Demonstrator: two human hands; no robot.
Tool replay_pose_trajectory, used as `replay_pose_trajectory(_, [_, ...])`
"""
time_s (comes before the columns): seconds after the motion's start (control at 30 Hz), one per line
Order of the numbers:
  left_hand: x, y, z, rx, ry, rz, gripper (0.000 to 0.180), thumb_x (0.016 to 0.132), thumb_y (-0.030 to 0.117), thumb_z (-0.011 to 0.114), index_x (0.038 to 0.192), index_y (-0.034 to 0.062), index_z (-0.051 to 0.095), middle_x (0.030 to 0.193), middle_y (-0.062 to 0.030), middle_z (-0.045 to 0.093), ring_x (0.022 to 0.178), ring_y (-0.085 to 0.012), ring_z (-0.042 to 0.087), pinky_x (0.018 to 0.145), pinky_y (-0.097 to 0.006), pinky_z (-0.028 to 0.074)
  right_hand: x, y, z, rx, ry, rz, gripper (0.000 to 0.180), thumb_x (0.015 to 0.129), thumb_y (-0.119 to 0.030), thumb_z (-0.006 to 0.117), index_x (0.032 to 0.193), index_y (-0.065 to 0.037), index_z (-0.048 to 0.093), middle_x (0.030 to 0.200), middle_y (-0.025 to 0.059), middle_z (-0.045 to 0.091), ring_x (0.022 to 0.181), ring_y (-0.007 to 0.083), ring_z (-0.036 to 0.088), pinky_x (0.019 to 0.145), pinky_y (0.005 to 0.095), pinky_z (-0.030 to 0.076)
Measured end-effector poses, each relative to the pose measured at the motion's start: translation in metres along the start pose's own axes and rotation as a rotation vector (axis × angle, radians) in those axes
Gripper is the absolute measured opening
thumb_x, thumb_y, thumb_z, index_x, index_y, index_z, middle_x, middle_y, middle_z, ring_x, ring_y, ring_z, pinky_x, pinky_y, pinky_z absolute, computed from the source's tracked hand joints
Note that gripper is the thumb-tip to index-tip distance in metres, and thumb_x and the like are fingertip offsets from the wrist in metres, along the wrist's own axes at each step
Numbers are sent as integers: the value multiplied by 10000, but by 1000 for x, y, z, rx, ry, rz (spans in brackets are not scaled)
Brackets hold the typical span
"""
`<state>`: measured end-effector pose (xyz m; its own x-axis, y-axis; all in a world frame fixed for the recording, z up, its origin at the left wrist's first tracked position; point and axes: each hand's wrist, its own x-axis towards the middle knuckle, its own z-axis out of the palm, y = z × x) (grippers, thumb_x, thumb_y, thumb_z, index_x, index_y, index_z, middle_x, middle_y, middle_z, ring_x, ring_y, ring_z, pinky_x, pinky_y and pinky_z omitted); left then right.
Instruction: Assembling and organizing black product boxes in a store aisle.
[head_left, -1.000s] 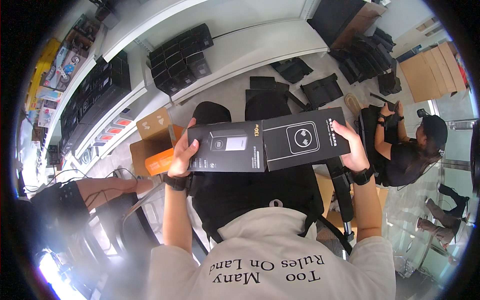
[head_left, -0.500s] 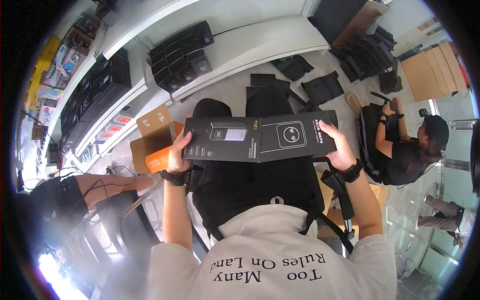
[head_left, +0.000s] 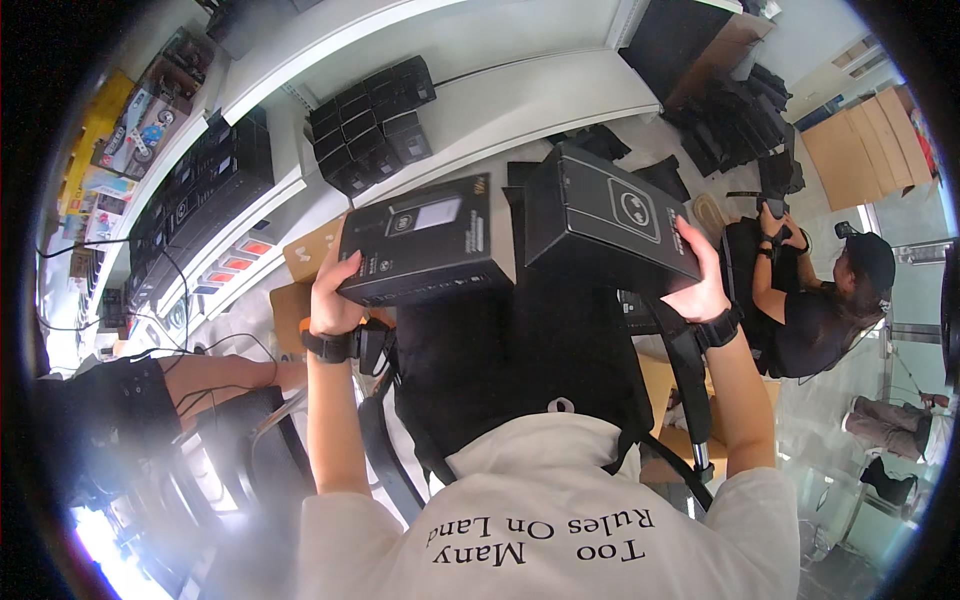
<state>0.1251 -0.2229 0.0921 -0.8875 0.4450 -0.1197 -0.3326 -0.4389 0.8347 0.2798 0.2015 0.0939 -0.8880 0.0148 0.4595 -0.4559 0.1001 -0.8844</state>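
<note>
A black printed box (head_left: 420,245) sits in my left hand (head_left: 336,293), which is closed on its left end with the thumb on top. My right hand (head_left: 702,272) grips the right end of a second black printed box (head_left: 605,215). Both are held up over my lap, tilted, with device drawings on their upper faces. A narrow gap separates their inner ends along the upper part. Lower down I cannot tell whether they touch. The fingers under both boxes are hidden.
Stacked black boxes (head_left: 370,130) stand on the white shelf (head_left: 540,95) ahead, with more at the left. Flat black pieces (head_left: 735,125) lie in a heap at far right. A co-worker (head_left: 830,300) sits at the right. Open cardboard cartons (head_left: 292,312) flank me.
The two boxes were level and edge to edge; now their inner ends have parted and both are tilted, so their side faces show. My hands still hold the outer ends.
</note>
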Motion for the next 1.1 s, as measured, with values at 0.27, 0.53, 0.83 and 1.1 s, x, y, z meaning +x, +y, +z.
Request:
replay_pose_trajectory(0.27, [-14, -31, 17, 459, 379, 361, 589, 945, 10, 546, 1489, 25, 324, 1331, -68, 531, 1118, -137, 529, 982, -281, 421, 10, -32, 15, 1002, 370, 669, 501, 885, -176, 597, 1339, -15, 463, 1302, 129, 571, 1183, 241, 562, 1012, 417, 449])
replay_pose_trajectory(0.53, [-24, -54, 102, 253, -100, 47, 938, 802, 469, 761, 1431, -85, 340, 1342, -151, 531, 1199, -203, 526, 1025, -303, 395, 22, -34, 108, 946, 260, 654, 573, 848, 3, 646, 1362, -47, 398, 1209, 80, 567, 1131, 187, 556, 975, 357, 464])
replay_pose_trajectory(0.83, [-47, -45, 102, 177, -118, 17, 823, 689, 113, 805, 1364, -45, 361, 1299, -140, 531, 1226, -246, 510, 1077, -386, 375, 4, -23, 107, 64, -158, 414, 1205, 619, -269, 928, 1484, -66, 114, 1502, 186, 231, 1407, 324, 282, 1143, 475, 260])
replay_pose_trajectory(1.1, [-49, -32, 102, 1137, -182, 270, 787, 487, 261, 863, 1162, 10, 546, 945, -168, 600, 875, -298, 626, 777, -367, 498, 79, -107, 71, -709, -478, -86, 1148, 525, -368, 928, 1429, -10, 318, 1357, 223, 446, 1278, 390, 435, 1067, 456, 370])
